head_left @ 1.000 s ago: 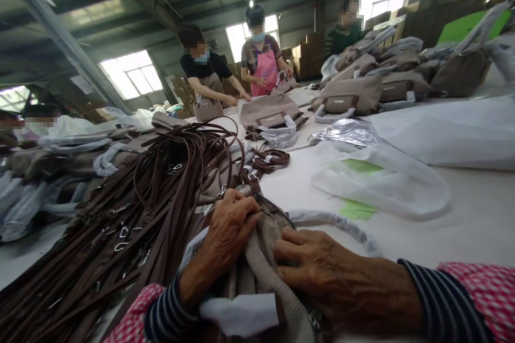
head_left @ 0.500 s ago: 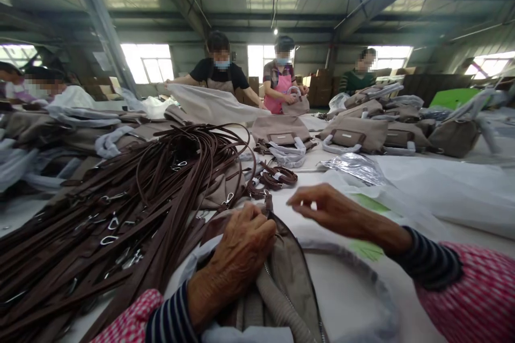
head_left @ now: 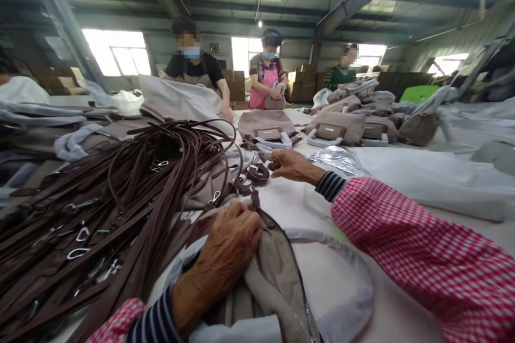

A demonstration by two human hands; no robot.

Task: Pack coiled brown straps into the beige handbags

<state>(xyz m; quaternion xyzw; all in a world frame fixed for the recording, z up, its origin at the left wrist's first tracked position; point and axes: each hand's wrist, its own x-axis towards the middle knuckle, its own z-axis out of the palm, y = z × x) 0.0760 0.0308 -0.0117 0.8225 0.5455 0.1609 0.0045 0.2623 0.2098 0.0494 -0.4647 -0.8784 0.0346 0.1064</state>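
A taupe handbag lies in front of me with its long zipper undone. My left hand rests over its upper edge, fingers curled and gripping the fabric; the fingertips are hidden. The bag's handle is wrapped in whitish film and loops out to the right. Farther off, my right hand is stretched forward, its fingers closed around a small dark brown coiled strap. Just left of that hand lie more coiled brown straps, tied with white pieces.
A large heap of long brown straps with metal clips covers the left side. Taupe bags stand across the table, beside crumpled clear plastic. White sheeting spreads to the right. Several people work on the far side.
My right hand has moved forward and left to the coiled straps and closed on one. My left hand stays on the bag. The view has turned slightly right.
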